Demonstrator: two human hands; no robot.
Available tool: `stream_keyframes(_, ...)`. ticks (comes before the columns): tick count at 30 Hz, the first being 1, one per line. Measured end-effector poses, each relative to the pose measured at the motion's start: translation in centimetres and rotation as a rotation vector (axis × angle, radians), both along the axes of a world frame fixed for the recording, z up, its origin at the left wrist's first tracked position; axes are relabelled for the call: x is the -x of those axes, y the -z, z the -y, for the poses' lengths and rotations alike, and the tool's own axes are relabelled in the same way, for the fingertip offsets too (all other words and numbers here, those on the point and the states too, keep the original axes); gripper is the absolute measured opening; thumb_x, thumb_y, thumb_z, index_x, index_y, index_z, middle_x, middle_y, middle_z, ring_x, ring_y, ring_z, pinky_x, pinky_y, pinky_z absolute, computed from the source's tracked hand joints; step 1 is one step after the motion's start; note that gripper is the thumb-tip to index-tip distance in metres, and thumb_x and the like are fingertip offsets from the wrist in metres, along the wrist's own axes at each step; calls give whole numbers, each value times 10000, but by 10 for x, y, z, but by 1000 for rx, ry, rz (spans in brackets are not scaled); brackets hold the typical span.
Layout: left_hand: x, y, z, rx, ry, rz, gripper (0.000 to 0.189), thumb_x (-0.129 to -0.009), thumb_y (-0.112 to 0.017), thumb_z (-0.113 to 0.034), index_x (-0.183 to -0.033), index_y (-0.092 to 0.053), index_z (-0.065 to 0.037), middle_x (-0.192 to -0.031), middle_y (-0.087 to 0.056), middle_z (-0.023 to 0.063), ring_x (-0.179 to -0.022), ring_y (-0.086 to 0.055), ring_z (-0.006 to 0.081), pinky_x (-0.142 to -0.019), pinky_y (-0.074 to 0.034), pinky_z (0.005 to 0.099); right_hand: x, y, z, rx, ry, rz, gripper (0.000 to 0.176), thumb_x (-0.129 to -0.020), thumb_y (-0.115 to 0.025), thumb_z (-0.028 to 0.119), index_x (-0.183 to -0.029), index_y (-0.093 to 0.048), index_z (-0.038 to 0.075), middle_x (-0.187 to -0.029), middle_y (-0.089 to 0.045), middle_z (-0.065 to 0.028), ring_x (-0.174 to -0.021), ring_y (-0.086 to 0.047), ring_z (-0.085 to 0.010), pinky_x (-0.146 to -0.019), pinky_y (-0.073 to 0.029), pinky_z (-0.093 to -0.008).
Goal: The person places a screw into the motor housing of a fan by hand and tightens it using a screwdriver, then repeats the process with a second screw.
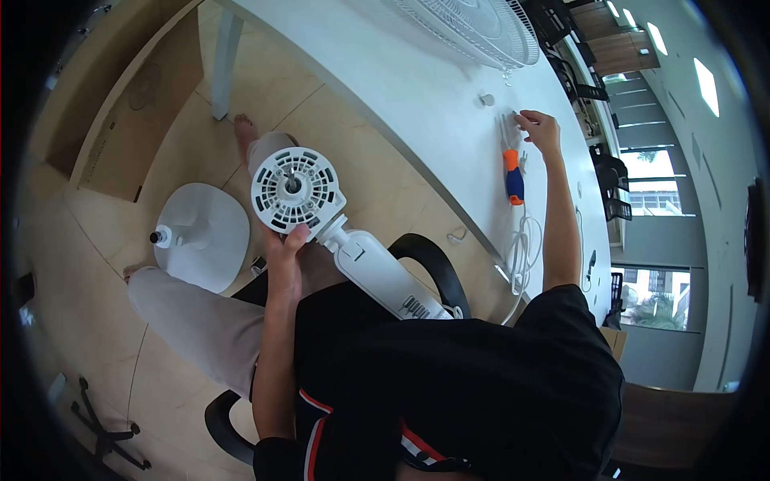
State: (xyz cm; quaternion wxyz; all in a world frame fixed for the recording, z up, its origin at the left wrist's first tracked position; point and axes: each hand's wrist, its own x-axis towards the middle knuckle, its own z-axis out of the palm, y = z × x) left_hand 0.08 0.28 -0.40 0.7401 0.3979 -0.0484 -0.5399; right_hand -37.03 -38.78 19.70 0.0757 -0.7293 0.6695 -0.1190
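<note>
My left hand [284, 255] grips the white fan motor housing [277, 210] at its lower edge, thumb on the rim. The round slotted face with a metal shaft in its middle points up, and a white fan neck [385, 272] runs from it across my lap. Over the white table, my right hand [541, 131] has its fingers pinched together; anything between them is too small to make out. Beside it lies a screwdriver [513, 178] with an orange and blue handle. A small white knob-like piece [487, 99] rests a little farther off.
A clear fan grille [489, 30] lies on the white table [377, 80], small bits near its edge. A white cable [525, 248] is coiled by the table's edge. On the floor stand a white fan base [204, 240] and a cardboard box [144, 120]. Black chair arms flank me.
</note>
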Motion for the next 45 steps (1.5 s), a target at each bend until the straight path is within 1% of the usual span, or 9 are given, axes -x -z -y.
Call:
stream_keyframes(9, 2, -6, 5, 59, -42, 28, 890, -785, -855, -207, -1531, -387, -79, -1410, -537, 70, -1304, -517, 197, -1133, -396, 371, 22, 17, 23, 88, -121, -17, 283, -933, -763, 314, -1090, -812, 85, -948, -803, -56, -831, -778, -158, -642, -637, -307)
stream_keyframes(13, -2, -5, 3, -9, 14, 18, 1075, -779, -872, -246, -1615, -223, -57, -1526, -422, 114, -1428, -401, 232, -1201, -316, 381, 12, 3, 7, 216, -103, 113, 252, -929, -773, 267, -1084, -811, 73, -884, -792, -65, -787, -761, -115, -599, -602, -263)
stream_keyframes(18, -1, 1, 4, -7, 28, 46, 1185, -771, -891, -286, -1643, -129, -35, -1579, -359, 151, -1485, -326, 265, -1234, -258, 388, -87, -56, -83, 364, -265, 325, 223, -926, -798, 176, -1097, -802, 34, -949, -789, -77, -839, -746, -110, -657, -589, -243)
stream_keyframes(24, -3, -5, 3, 0, 46, 9, 1239, -756, -911, -337, -1643, -101, -31, -1565, -371, 165, -1477, -338, 268, -1230, -265, 389, -206, -94, -204, 31, -809, 501, 160, -891, -760, -43, -1050, -777, -30, -1057, -770, -115, -876, -743, -166, -745, -615, -275)
stream_keyframes(30, -2, -2, 2, -50, 47, 27, 1286, -738, -922, -371, -1642, -77, -18, -1569, -365, 198, -1468, -358, 288, -1218, -285, 386, -309, -70, -270, -159, -1288, 265, 162, -825, -761, -58, -978, -756, -5, -943, -741, -108, -820, -732, -206, -711, -580, -300)
stream_keyframes(35, -5, -1, 1, -56, 47, 62, 1367, -693, -948, -407, -1635, -48, 7, -1573, -348, 226, -1469, -355, 307, -1220, -280, 391, -366, -17, -257, 18, -1726, -205, 74, -812, -715, 41, -867, -747, 5, -852, -699, -123, -846, -698, -321, -776, -566, -407)
stream_keyframes(36, -5, 0, 1, -54, 32, 86, 1295, -717, -934, -381, -1634, -89, -33, -1545, -379, 180, -1434, -392, 277, -1175, -335, 380, -374, -8, -253, 63, -1795, -318, 76, -810, -706, 59, -852, -746, 10, -844, -693, -125, -852, -689, -337, -790, -562, -431)
stream_keyframes(38, -2, 2, 2, -55, 0, 134, 1157, -765, -908, -330, -1631, -173, -112, -1489, -441, 88, -1362, -464, 217, -1085, -444, 356, -383, 2, -248, 22, -1756, -440, 80, -799, -713, 62, -853, -763, 31, -866, -698, -117, -870, -689, -329, -795, -561, -438)
stream_keyframes(45, 3, 13, 5, -89, -13, 159, 1256, -741, -934, -342, -1644, -105, -66, -1536, -396, 136, -1413, -416, 238, -1152, -394, 366, -384, 20, -231, -139, -1684, -378, 101, -797, -735, 102, -870, -797, 70, -906, -703, -119, -930, -685, -312, -820, -558, -438)
